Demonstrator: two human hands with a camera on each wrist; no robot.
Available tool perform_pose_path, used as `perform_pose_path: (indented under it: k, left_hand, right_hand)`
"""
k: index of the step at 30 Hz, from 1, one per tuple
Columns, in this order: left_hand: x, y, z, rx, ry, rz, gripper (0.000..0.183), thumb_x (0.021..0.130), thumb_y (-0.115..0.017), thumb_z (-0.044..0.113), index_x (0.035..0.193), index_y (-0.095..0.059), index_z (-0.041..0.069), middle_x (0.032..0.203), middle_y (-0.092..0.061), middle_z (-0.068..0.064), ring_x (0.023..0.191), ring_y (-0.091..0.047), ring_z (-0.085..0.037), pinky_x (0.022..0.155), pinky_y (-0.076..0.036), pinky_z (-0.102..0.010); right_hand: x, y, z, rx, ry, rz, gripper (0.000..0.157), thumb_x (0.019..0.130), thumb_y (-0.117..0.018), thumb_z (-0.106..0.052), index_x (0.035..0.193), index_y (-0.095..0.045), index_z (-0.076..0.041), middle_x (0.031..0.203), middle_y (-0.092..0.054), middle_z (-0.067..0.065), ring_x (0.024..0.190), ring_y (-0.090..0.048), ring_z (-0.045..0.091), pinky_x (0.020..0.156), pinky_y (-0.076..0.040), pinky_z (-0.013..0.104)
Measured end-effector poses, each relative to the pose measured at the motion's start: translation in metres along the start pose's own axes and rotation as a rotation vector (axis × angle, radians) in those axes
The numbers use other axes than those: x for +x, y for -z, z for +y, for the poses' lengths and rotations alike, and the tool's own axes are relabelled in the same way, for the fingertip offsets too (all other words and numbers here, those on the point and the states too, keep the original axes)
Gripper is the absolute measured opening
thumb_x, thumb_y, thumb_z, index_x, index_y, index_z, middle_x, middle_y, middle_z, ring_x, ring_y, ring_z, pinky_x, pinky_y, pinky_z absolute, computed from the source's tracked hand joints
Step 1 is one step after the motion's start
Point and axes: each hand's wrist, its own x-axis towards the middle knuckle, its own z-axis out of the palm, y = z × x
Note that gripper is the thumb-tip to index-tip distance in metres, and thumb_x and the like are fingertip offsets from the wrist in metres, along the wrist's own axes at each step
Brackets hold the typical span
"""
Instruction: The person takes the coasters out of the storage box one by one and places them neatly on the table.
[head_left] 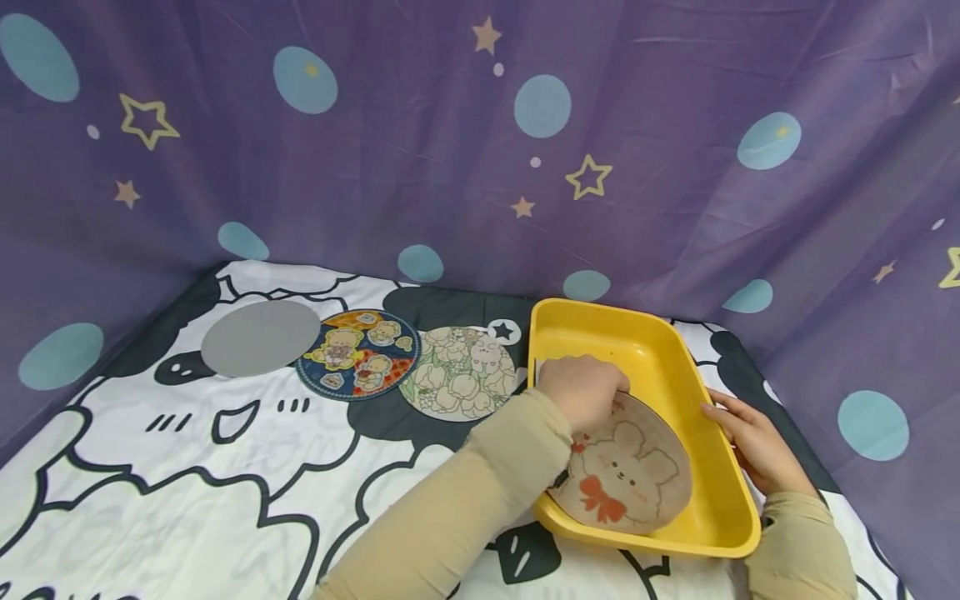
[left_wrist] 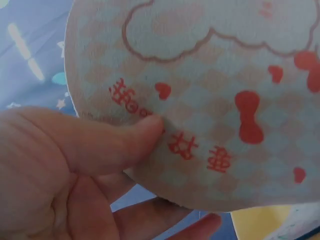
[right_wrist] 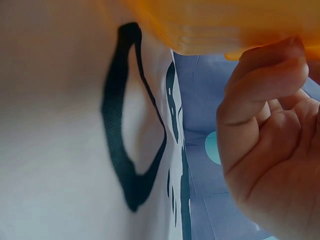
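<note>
My left hand [head_left: 583,390] pinches a thin round mat [head_left: 637,479] by its edge, over the yellow plastic tray [head_left: 660,354]. The mat has a bunny with a red bow on it. In the left wrist view the thumb lies flat on the mat's printed face, near red lettering, and the fingers are behind it. At the tray's right side, my right hand [head_left: 761,442] holds the rim, thumb and fingertips over its edge. The right wrist view has curled fingers [right_wrist: 265,85] against the tray's outer side.
Left of the tray, three round mats lie in a row on the black-and-white cloth [head_left: 247,483]: a floral one [head_left: 457,375], a dark blue and orange one [head_left: 356,354] and a plain grey one [head_left: 258,337]. A purple curtain [head_left: 420,125] hangs behind.
</note>
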Motion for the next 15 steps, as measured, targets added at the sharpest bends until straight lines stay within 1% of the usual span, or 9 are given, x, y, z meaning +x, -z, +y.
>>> perform_pose_path:
  k: [3,6,9,12,15]
  left_hand:
    - [-0.002,0.007,-0.004,-0.060,-0.021,-0.024,0.021,0.095,-0.062,0.014,0.091,-0.070,0.034,0.087,-0.065,0.014,0.081,-0.057,-0.009,0.070,-0.047,-0.034]
    - [-0.004,0.013,-0.009,-0.145,-0.049,-0.055,0.022,0.092,-0.064,0.011,0.094,-0.071,0.032,0.089,-0.065,0.014,0.082,-0.057,-0.009,0.070,-0.047,-0.030]
    - [-0.005,0.015,-0.016,-0.244,-0.069,-0.068,0.025,0.090,-0.065,0.007,0.097,-0.072,0.029,0.092,-0.067,0.014,0.083,-0.058,-0.009,0.070,-0.047,-0.025]
    - [-0.006,0.015,-0.025,-0.346,-0.086,-0.060,0.025,0.091,-0.063,0.004,0.101,-0.074,0.025,0.096,-0.069,0.011,0.084,-0.058,-0.008,0.072,-0.048,-0.021]
    - [-0.007,0.015,-0.033,-0.437,-0.108,-0.037,0.029,0.094,-0.058,0.001,0.105,-0.075,0.022,0.100,-0.071,0.008,0.086,-0.059,-0.009,0.074,-0.048,-0.019]
  right_hand:
    - [0.000,0.000,-0.001,-0.002,0.001,0.000,0.030,0.102,-0.056,-0.032,0.132,-0.056,-0.032,0.094,-0.068,-0.016,0.080,-0.063,0.004,0.070,-0.056,0.021]
    - [0.000,0.000,-0.001,-0.007,0.000,0.002,0.034,0.102,-0.056,-0.033,0.135,-0.055,-0.030,0.094,-0.068,-0.016,0.079,-0.063,0.004,0.070,-0.056,0.021]
    - [-0.001,0.000,-0.001,-0.010,0.000,0.007,0.034,0.102,-0.056,-0.033,0.135,-0.055,-0.030,0.094,-0.068,-0.016,0.079,-0.063,0.004,0.070,-0.056,0.021]
    - [-0.001,-0.001,-0.001,-0.019,0.003,0.009,0.035,0.102,-0.056,-0.033,0.137,-0.054,-0.028,0.094,-0.068,-0.018,0.079,-0.062,0.004,0.070,-0.056,0.021]
    - [-0.001,-0.002,-0.001,-0.043,0.005,0.011,0.045,0.102,-0.055,-0.034,0.144,-0.048,-0.020,0.096,-0.067,-0.021,0.082,-0.063,0.003,0.072,-0.057,0.020]
